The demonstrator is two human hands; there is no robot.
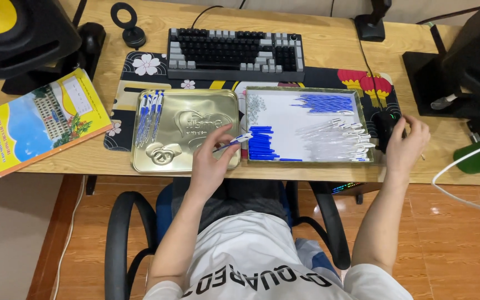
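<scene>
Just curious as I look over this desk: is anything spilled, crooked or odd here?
Nothing is spilled or broken. The yellow book lies askew, one corner past the desk edge. The pen parts sit sorted in the white tray, and the left hand holds one pen.

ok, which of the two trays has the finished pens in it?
The gold metal tray on the left: assembled blue-and-white pens lie at its left end. The white tray holds only loose parts.

The person wears a white short-sleeved shirt with large black block lettering across the chest (seen upside down from the head camera) and dark grey shorts. Both forearms are bare, and no watch, ring or glove shows on either hand.
</scene>
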